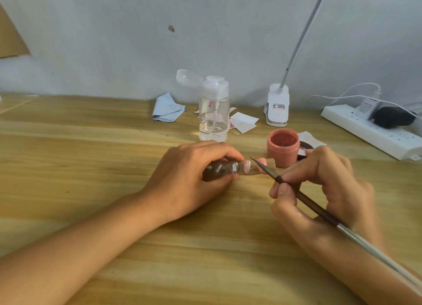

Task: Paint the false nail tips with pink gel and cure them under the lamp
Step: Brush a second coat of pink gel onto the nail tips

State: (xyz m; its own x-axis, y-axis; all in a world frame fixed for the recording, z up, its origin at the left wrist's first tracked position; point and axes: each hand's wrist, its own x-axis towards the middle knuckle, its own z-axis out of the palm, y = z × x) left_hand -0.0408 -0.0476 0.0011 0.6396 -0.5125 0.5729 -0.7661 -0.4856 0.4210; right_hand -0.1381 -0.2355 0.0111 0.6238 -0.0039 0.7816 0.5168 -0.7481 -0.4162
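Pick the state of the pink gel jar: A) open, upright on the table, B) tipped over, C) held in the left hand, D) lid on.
A: the jar stands upright on the table with no lid on, its pink gel exposed, and neither hand touches it.

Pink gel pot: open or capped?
Open. The pink gel pot stands upright with no lid on; gel shows inside its mouth.

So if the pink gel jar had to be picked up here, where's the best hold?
Grip the pink gel jar around its round side wall, just below the rim, with the fingers coming from the right. It stands upright and open, so a hold from above would dip into the gel. The nail tip holder and brush crowd its left.
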